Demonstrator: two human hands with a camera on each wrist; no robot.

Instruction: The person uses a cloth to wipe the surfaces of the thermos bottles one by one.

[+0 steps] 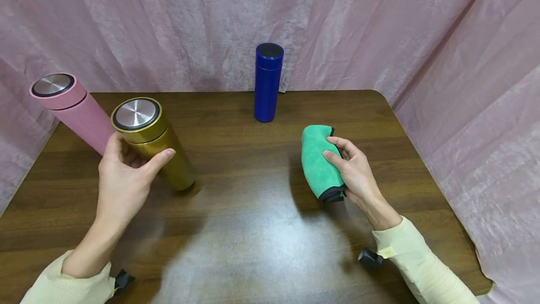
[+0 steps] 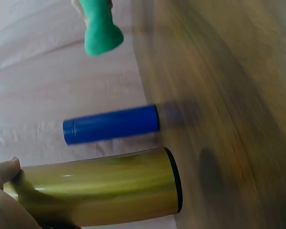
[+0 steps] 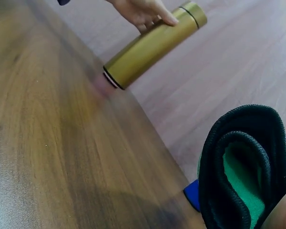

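My left hand [image 1: 126, 177] grips a gold thermos bottle [image 1: 168, 154] below its steel-topped lid, thumb on the near side. In the left wrist view the black-edged base of the gold thermos [image 2: 109, 188] hangs close over the wooden table. My right hand [image 1: 356, 172] pinches a folded green cloth [image 1: 318, 163] with black trim, thumb on top. Seen end-on in the right wrist view, the cloth [image 3: 243, 176] is doubled into a loop. A pink thermos bottle [image 1: 90, 121] stands just left of the gold one, partly hidden by my left hand.
A slim blue thermos bottle [image 1: 267, 83] with a dark top stands upright near the back edge of the wooden table [image 1: 236, 229]. Pink velvet curtains [image 1: 177, 27] hang behind the table and along its right side [image 1: 481, 121].
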